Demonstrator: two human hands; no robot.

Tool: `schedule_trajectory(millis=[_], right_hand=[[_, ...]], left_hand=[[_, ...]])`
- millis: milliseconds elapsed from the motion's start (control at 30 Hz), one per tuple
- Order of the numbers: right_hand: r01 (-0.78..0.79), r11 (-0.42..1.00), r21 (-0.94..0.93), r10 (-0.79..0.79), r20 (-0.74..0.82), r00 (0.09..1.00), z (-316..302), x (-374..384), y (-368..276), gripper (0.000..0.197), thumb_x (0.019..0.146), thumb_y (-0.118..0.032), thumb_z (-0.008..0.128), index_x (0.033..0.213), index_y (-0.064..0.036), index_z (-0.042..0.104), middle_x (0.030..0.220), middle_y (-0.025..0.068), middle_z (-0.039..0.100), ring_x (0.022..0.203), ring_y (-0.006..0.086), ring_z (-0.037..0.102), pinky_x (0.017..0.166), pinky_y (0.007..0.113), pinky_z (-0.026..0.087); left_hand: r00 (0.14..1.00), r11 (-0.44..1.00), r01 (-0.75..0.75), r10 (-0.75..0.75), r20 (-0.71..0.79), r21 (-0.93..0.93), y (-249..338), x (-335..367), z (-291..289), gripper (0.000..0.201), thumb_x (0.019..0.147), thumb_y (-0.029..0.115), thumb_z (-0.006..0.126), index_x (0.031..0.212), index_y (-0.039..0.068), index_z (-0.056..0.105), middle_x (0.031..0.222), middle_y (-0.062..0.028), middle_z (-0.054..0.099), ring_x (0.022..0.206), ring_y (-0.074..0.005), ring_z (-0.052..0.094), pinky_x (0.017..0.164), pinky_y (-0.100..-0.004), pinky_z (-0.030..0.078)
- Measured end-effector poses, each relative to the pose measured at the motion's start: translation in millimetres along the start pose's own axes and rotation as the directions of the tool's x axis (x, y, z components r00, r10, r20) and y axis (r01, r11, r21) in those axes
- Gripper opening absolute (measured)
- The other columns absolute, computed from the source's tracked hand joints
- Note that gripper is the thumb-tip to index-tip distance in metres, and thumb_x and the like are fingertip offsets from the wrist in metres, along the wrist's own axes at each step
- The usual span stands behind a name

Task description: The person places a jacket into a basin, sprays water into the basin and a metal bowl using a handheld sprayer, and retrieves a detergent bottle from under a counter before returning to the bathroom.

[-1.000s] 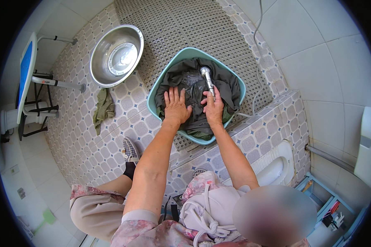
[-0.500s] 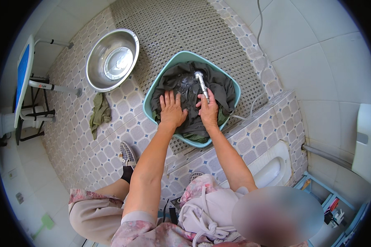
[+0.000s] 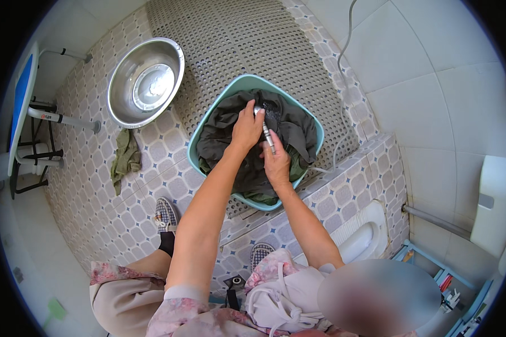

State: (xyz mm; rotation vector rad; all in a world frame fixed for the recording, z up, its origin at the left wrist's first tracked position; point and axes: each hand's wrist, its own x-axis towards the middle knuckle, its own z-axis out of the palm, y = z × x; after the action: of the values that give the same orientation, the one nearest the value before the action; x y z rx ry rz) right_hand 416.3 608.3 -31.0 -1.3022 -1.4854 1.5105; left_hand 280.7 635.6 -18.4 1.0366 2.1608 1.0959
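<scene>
Dark grey wet clothes [image 3: 222,126], with some green cloth [image 3: 296,163] among them, fill a light blue plastic tub [image 3: 193,147]. Above the clothes, a chrome hand shower [image 3: 267,138] points away from me. My right hand [image 3: 277,167] is closed round the lower part of its handle. My left hand [image 3: 246,130] has its fingers at the shower's head and partly covers it; the thumb lies along its near side. Water glistens on the clothes just beyond the head.
A steel basin [image 3: 112,101] stands to the left of the tub, with a crumpled olive cloth [image 3: 126,159] on the tiles below it. A perforated mat [image 3: 219,39] lies under the tub. A squat toilet [image 3: 365,236], the shower hose [image 3: 340,62] and a blue rack [image 3: 441,263] are at right.
My left hand has lifted off the clothes and moved up and right to the shower's head. My right hand still holds the handle, slightly lower in view.
</scene>
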Motion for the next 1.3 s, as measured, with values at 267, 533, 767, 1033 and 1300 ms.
schedule_trajectory(millis=[267,533,767,1033,1300], right_hand=[[-0.06,0.994,-0.093,0.071,0.13,0.989,-8,-1,3,0.04,0.094,-0.021,0.056,0.131,-0.0059,0.053,0.084,0.0065,0.069,0.061,0.0131,0.063,0.061,0.028,0.051],[-0.031,0.959,-0.281,0.052,0.065,0.997,-3,14,16,0.04,0.095,-0.023,0.054,0.132,-0.0073,0.052,0.077,0.0065,0.067,0.058,0.0127,0.061,0.057,0.029,0.05],[0.303,0.817,-0.491,-0.274,0.131,0.953,-11,5,-20,0.045,0.089,-0.019,0.058,0.131,-0.0028,0.048,0.088,0.0257,0.064,0.08,0.042,0.064,0.071,0.045,0.051],[0.639,0.5,-0.584,-0.357,0.534,0.767,-57,47,-161,0.04,0.083,-0.017,0.059,0.119,-0.0006,0.054,0.104,0.0214,0.06,0.098,0.0408,0.059,0.085,0.048,0.049],[0.479,0.139,-0.867,-0.703,0.254,0.664,-120,296,-344,0.039,0.081,-0.006,0.051,0.116,0.01,0.051,0.102,0.0302,0.06,0.091,0.0461,0.059,0.083,0.053,0.049]], left_hand=[[0.653,0.69,0.708,-0.561,0.509,-0.147,-75,60,21,0.041,0.092,0.038,0.046,0.081,0.003,0.063,0.069,-0.0086,0.059,0.061,-0.0202,0.056,0.052,-0.0394,0.044],[0.933,0.943,0.33,-0.331,0.141,0.035,-40,5,25,0.088,0.081,0.059,0.058,0.134,-0.008,0.041,0.119,-0.0337,0.057,0.113,-0.0448,0.056,0.098,-0.0433,0.042],[0.949,0.924,0.315,-0.303,0.089,-0.216,-15,1,12,0.07,0.081,0.052,0.065,0.121,-0.003,0.051,0.105,-0.0229,0.065,0.101,-0.0378,0.063,0.089,-0.0411,0.046],[0.916,0.921,0.384,-0.389,-0.097,-0.068,-21,-21,17,0.069,0.082,0.048,0.062,0.132,0.003,0.047,0.11,-0.027,0.063,0.103,-0.043,0.061,0.089,-0.047,0.046],[0.877,0.898,0.437,-0.438,-0.199,-0.053,-5,-20,15,0.066,0.084,0.044,0.061,0.133,0.004,0.045,0.11,-0.0266,0.063,0.099,-0.0438,0.061,0.085,-0.0487,0.046]])
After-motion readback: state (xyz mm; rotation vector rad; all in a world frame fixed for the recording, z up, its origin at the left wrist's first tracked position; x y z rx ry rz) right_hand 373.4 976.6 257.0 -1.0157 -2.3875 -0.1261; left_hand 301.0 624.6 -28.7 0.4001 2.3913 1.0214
